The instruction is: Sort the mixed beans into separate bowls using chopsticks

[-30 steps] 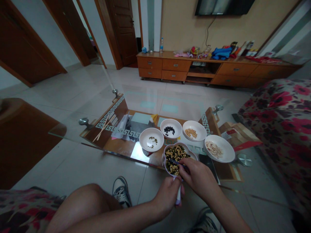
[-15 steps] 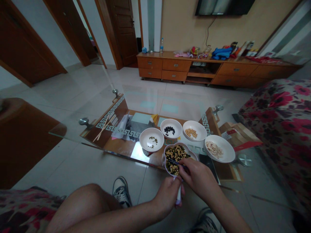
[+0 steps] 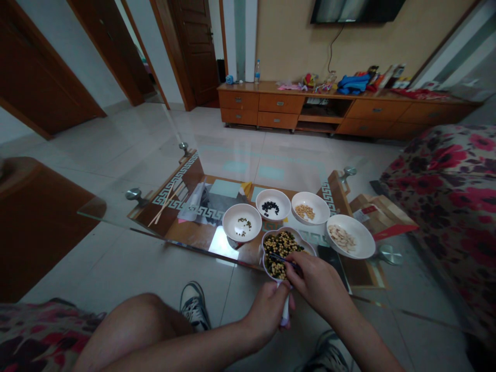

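A flower-shaped white bowl full of mixed beans sits at the near edge of a glass table. My right hand is closed on dark tweezers whose tips lie in the bean mix. My left hand, just below the bowl, is wrapped round a thin white stick-like object. Behind the mixed bowl stand several white bowls: one with a few green beans, one with black beans, one with yellow beans, one with pale flat beans.
Chopsticks and papers lie on the shelf under the glass. A dark phone lies right of the mixed bowl. A floral sofa stands to the right, a wooden cabinet at the far wall. My knee and shoes are below.
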`<state>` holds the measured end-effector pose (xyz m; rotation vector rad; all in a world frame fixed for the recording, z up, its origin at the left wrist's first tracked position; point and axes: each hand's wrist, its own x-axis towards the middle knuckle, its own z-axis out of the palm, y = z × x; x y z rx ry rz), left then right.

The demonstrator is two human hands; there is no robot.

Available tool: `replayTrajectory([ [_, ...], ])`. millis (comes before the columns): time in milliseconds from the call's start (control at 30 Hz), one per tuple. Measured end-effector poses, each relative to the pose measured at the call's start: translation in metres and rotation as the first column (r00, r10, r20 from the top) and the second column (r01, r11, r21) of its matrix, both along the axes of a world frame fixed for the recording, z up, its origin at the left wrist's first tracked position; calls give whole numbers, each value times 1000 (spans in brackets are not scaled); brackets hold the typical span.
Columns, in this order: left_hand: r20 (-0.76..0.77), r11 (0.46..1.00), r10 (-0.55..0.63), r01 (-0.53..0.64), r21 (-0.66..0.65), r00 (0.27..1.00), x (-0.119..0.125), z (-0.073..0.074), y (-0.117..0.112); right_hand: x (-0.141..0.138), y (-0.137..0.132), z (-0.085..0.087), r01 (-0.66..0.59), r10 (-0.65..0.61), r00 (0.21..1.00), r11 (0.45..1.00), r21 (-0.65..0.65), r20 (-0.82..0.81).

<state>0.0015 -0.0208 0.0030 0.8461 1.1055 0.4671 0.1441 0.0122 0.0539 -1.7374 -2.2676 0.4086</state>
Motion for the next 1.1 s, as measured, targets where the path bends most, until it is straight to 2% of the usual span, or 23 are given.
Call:
replayTrajectory([
  [500, -5, 1000, 7, -7, -6, 1000, 0, 2, 0, 0, 0, 1, 11, -11, 1000, 1000, -7, 24],
  [700, -6, 1000, 4, -4, -5, 1000, 0, -1, 0, 0, 0, 0, 0, 0, 1000, 1000, 24, 12],
  [1100, 5, 1000, 11, -11, 4, 1000, 0, -4, -1, 1, -1, -2, -13, 13, 1000, 1000, -5, 2],
])
